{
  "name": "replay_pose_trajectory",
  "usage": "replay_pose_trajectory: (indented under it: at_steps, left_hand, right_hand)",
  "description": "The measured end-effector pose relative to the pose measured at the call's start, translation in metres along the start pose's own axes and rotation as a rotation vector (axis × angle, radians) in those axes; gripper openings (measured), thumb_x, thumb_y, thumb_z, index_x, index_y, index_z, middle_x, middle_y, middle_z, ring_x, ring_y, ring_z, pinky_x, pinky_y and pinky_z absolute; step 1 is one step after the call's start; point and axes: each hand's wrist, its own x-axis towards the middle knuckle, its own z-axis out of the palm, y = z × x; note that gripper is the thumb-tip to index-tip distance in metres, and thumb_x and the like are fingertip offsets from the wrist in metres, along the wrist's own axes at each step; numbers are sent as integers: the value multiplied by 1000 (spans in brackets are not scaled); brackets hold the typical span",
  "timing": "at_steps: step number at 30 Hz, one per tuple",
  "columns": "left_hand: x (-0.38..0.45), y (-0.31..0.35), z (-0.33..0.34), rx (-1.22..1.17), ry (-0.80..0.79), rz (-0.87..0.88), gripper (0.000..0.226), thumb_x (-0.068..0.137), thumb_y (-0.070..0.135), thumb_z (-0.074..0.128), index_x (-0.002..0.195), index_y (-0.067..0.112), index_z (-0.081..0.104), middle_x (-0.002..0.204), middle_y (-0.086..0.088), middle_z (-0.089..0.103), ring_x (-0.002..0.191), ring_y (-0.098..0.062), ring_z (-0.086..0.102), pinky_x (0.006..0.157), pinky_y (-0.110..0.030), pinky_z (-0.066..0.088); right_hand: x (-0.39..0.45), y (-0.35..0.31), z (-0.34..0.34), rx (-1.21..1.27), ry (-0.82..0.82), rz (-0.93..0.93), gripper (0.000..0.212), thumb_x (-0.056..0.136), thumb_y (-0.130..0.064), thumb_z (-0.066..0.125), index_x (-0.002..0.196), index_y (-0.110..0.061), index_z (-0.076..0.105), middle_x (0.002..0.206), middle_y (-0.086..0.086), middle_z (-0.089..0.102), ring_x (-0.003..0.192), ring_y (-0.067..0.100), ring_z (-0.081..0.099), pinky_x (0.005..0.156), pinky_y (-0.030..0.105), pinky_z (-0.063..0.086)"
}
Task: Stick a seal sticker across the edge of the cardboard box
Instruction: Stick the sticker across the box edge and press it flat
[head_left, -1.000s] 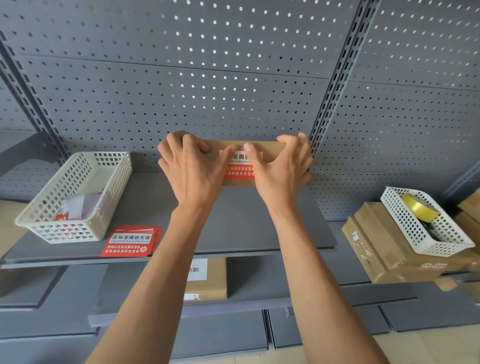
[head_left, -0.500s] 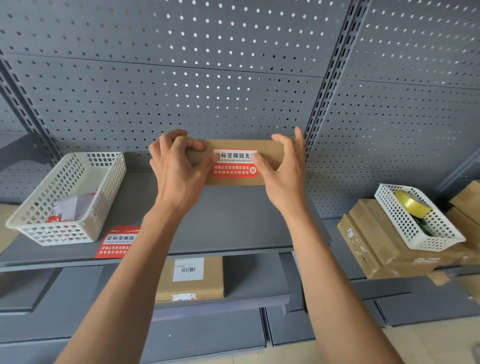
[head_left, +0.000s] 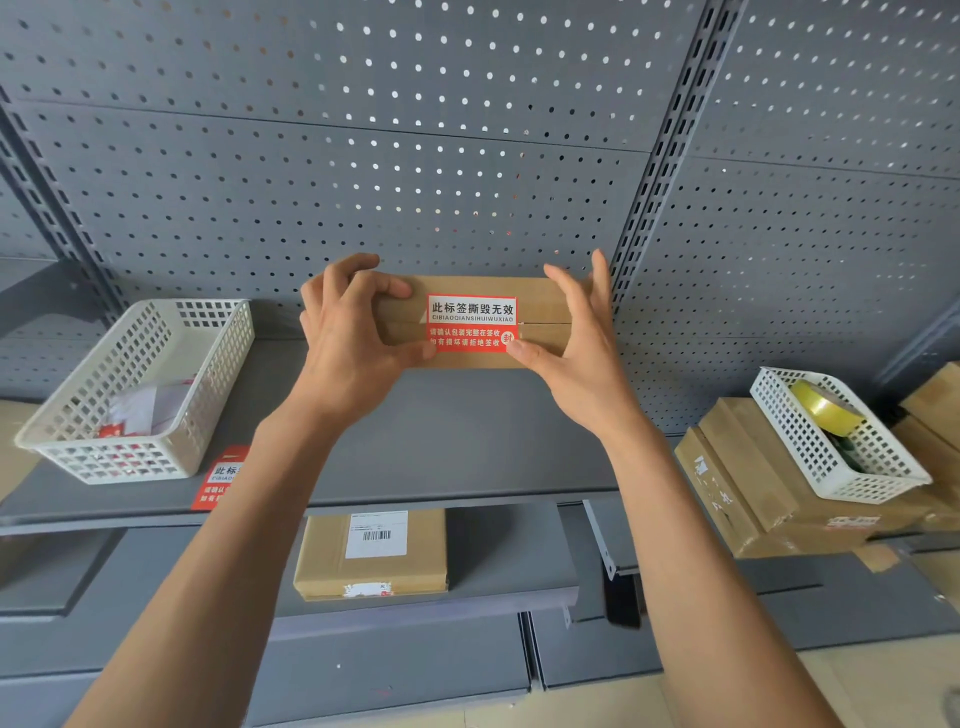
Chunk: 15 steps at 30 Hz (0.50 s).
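1. Cardboard box (head_left: 540, 312): a flat, brown, matte box stands on edge at the back of a grey metal shelf (head_left: 467, 441), against a grey perforated panel (head_left: 415, 182). Its long axis runs left to right, and a thin seam crosses its front face along that same line.
2. Seal sticker (head_left: 471, 323): a smooth rectangle, white on its upper band and red below, with printed characters. It lies over the seam at the middle of the box, the white part above the line and the red part below.
3. Left hand (head_left: 348, 338): it clasps the box's left end, fingers curled over the top and front, thumb tip touching the sticker's lower left corner.
4. Right hand (head_left: 576, 353): it cups the right end, fingers spread upright behind the box, thumb tip pressed on the sticker's lower right corner.
5. The sticker sits between the two thumbs, equally close to both. Any smoothing would likely run along the box's long axis, from the corners inward.
6. Nearby: a white plastic lattice basket (head_left: 140, 389) sits to the left on the shelf, with spare red stickers (head_left: 221, 478) lying flat beside it.
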Motion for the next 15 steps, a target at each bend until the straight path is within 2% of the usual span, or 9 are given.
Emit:
replay_pose_trajectory:
  at_steps: [5, 8, 10, 12, 15]
  left_hand:
    - [-2, -3, -3, 10, -41, 22, 69, 59, 27, 94, 118, 25, 59, 148, 3, 36, 136, -24, 24, 109, -41, 25]
    - [-4, 0, 0, 10, -27, 14, 72, 56, 42, 94, 117, 26, 58, 148, 4, 35, 137, -22, 24, 108, -37, 23]
    - [-6, 7, 6, 7, 25, -25, 74, 55, 57, 90, 114, 26, 57, 147, 5, 36, 138, -19, 24, 107, -33, 21]
    - [-8, 12, 14, 32, 86, -41, 79, 54, 70, 82, 112, 24, 55, 146, 4, 37, 138, -19, 25, 108, -36, 24]
    - [-10, 16, 21, 85, 133, -35, 84, 53, 77, 77, 111, 21, 51, 145, 1, 38, 137, -22, 27, 107, -41, 25]
  right_hand:
    - [-2, -1, -7, -32, -76, 16, 90, 80, -23, 82, 152, -37, 31, 165, -14, -22, 142, -13, -11, 118, 25, 8]
    - [-3, -4, -9, -22, -111, 36, 98, 75, -33, 85, 153, -42, 27, 162, -19, -27, 143, -12, -14, 120, 30, 9]
    - [-3, -9, -1, -18, -50, 48, 97, 73, -51, 81, 153, -42, 27, 163, -18, -26, 150, -3, -12, 124, 38, 12]
    - [-2, -15, 10, -82, 49, 67, 102, 68, -68, 76, 153, -39, 27, 164, -12, -23, 154, 10, -7, 123, 47, 17]
    - [-2, -20, 20, -217, 88, 43, 116, 63, -79, 72, 156, -31, 21, 167, -2, -17, 153, 28, -4, 119, 53, 21]
